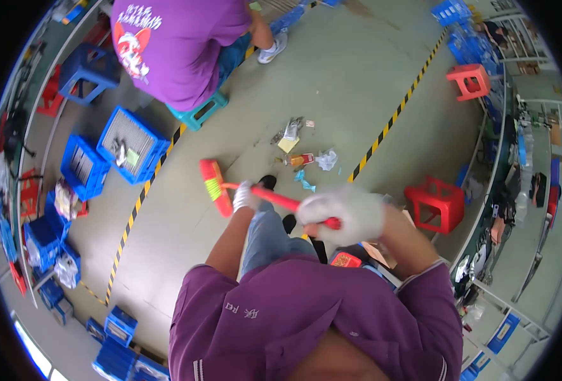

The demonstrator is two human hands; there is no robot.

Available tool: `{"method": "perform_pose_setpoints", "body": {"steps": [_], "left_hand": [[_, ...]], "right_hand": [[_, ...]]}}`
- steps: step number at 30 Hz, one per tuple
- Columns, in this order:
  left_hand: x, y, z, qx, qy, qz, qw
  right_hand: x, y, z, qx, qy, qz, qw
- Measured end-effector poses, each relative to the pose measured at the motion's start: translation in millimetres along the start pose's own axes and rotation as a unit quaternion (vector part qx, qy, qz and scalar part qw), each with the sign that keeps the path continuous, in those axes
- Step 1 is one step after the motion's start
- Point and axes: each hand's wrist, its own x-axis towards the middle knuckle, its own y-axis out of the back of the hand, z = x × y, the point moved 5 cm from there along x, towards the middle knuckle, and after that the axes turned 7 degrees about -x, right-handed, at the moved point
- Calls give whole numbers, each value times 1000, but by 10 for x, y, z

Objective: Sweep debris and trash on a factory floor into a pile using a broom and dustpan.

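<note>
I hold a red broom with both gloved hands. My left hand (245,196) grips the red handle (281,201) low down, close to the broom head (215,186), which has yellow-green bristles and rests on the grey-green floor. My right hand (347,213) grips the handle's upper end, nearer my chest. A small heap of litter (303,149), with paper scraps, wrappers and crumpled plastic, lies on the floor just beyond the broom head to the right.
A person in a purple shirt (173,44) sits on a teal stool (198,113) at the far left. Blue crates (128,145) line the left side. Red stools (434,204) stand on the right. A yellow-black floor stripe (392,120) runs diagonally past the litter.
</note>
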Motion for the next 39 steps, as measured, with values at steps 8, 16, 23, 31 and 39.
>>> {"method": "perform_pose_setpoints", "body": {"steps": [8, 16, 23, 31, 39], "left_hand": [[793, -564, 2999, 53, -155, -188, 968], [1665, -550, 3045, 194, -112, -110, 968], [1968, -1804, 2516, -504, 301, -198, 785], [1213, -2120, 2690, 270, -415, -357, 792], [-1309, -1272, 2034, 475, -538, -423, 553]], "right_hand": [[-104, 1404, -268, -135, -19, 239, 961], [-397, 1761, 896, 41, -106, 286, 951], [-453, 1414, 927, -105, -154, 309, 932], [-1304, 26, 276, 94, -253, 350, 897], [-1587, -2972, -8, 205, -700, 309, 610]]}}
